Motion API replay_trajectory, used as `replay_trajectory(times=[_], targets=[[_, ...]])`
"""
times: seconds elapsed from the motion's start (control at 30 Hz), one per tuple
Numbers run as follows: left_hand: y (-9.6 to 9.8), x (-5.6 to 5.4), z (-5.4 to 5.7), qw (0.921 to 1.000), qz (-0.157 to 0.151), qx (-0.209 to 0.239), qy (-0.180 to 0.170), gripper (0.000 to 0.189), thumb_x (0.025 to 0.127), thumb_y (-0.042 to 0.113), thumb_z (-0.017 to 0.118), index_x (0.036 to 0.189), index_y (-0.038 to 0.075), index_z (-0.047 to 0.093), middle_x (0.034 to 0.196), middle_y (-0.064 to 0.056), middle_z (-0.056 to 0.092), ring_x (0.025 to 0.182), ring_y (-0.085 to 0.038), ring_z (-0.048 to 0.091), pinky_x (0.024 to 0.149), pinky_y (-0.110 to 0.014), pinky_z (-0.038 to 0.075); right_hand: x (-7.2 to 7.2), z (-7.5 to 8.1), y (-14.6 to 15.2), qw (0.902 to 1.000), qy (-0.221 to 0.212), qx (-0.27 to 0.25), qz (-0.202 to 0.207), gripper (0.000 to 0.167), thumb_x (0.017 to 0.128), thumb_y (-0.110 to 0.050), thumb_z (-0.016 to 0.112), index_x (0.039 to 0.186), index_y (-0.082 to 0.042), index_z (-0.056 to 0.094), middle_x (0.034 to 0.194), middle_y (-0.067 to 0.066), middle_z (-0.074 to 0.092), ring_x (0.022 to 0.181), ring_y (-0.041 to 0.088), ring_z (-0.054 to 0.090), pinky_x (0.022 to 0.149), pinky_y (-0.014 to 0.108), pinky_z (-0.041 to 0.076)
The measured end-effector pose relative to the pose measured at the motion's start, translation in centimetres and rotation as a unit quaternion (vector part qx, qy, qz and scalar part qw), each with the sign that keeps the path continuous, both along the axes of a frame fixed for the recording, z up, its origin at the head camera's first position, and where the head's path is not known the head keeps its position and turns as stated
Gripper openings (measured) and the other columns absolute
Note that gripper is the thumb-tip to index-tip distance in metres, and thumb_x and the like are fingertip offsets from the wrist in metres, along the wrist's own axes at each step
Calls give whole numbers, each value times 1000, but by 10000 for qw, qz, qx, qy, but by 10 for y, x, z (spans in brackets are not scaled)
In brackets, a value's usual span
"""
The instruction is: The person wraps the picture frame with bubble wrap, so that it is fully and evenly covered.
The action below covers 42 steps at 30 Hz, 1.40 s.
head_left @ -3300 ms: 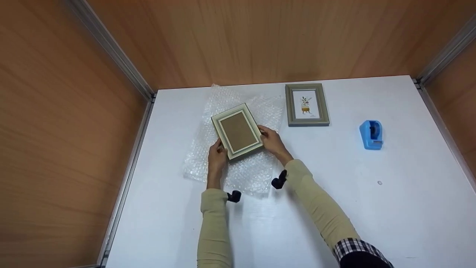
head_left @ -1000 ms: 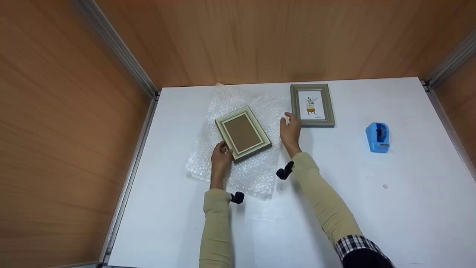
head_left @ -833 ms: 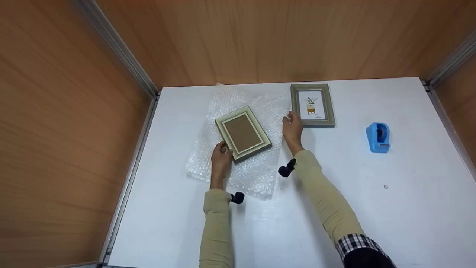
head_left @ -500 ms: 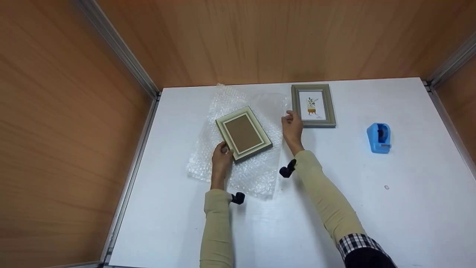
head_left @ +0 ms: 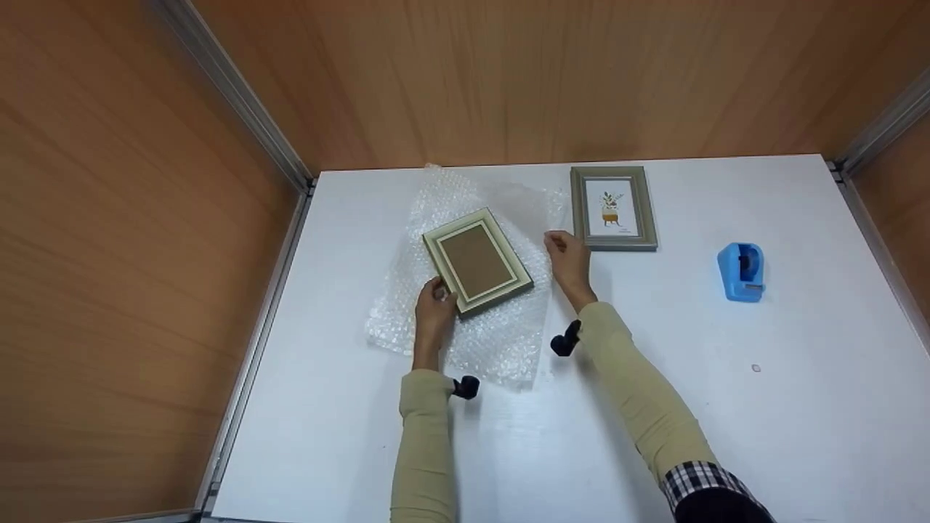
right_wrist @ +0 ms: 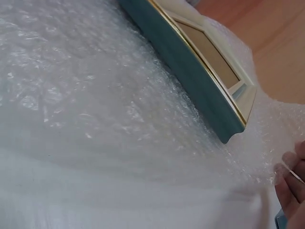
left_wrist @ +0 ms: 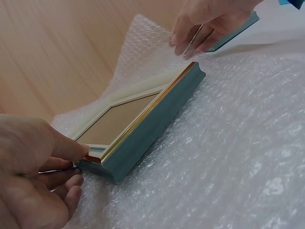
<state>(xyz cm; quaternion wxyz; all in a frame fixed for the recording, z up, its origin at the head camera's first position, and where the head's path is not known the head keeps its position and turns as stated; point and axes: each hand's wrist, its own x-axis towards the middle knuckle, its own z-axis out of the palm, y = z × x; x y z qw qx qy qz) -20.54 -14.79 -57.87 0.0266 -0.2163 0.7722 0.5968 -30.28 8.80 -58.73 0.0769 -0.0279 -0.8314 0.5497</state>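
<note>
A cream picture frame (head_left: 477, 260) with a brown centre lies turned at an angle on a sheet of bubble wrap (head_left: 494, 352). At its lower left corner, my left hand (head_left: 434, 312) holds it, thumb on top and fingers against the side in the left wrist view. My right hand (head_left: 570, 263) pinches the right edge of the bubble wrap, which rises off the table toward the far side of the frame. That raised part shows behind the frame in the left wrist view. In the right wrist view only some fingertips (right_wrist: 290, 186) are visible at the right edge.
Just beyond my right hand lies a grey-green picture frame (head_left: 614, 208) with a plant print. Farther right, a blue tape dispenser (head_left: 741, 272) stands on the white table (head_left: 821, 407). Wooden panels (head_left: 494, 80) enclose the back and sides.
My right hand has let go of the cream frame, moved right and taken the bubble wrap's edge, now lifting it and drawing it slightly back left. My left hand stays at the frame's corner.
</note>
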Motion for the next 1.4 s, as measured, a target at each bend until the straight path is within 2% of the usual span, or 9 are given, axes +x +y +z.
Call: replay_trajectory(times=[0.17,0.4,0.6,0.77,0.93,1.13,1.33,1.4], targets=[[1,0,2,10000,8,6,8,52,93,10,56,143,5,40,137,-20,50,127,-31,48,99,-38,47,7,0,-5,9994,208,72,278,22,95,-14,59,109,0,69,103,15,71,93,24,66,81,34,53],[2,0,0,9999,27,34,147,52,94,7,55,142,1,39,138,-21,49,128,-31,47,100,-38,47,18,2,-16,9935,711,500,733,20,93,-13,62,107,-2,72,109,13,71,104,27,66,92,42,52],[0,1,3,9998,53,-13,169,52,94,9,56,142,1,39,139,-21,48,130,-32,45,102,-40,45,25,7,-26,9870,707,676,1274,20,92,-11,63,107,-1,71,119,13,67,111,27,64,94,41,52],[0,1,2,9999,46,18,138,51,94,10,55,142,3,40,138,-21,49,128,-32,47,101,-39,46,29,7,-33,9807,616,969,1584,21,93,-12,62,109,-2,70,118,13,68,109,26,65,93,38,52],[-2,0,0,9998,-45,200,-53,52,96,13,54,144,5,37,139,-19,48,127,-30,47,100,-38,47,30,4,-36,9758,549,1284,1683,22,94,-15,61,110,-4,70,116,11,69,113,26,62,100,36,47],[-3,0,-1,9993,-157,346,-3,50,98,13,50,145,4,37,138,-19,49,125,-29,50,98,-36,47,32,2,-39,9717,563,1595,1648,19,93,-13,61,108,-4,70,113,11,67,113,27,58,101,39,44],[-5,-1,1,9993,-285,261,-3,49,98,17,48,144,3,38,138,-18,50,126,-29,50,101,-38,46,35,-2,-41,9562,1099,2105,1713,16,92,-10,62,101,-2,72,114,12,67,113,28,56,102,39,43],[-8,0,1,9997,-216,147,23,48,98,19,49,143,4,41,140,-16,49,127,-29,49,102,-39,45,35,-4,-42,9498,1337,2245,1717,14,91,-9,63,98,-2,73,113,12,67,112,29,57,101,39,44]])
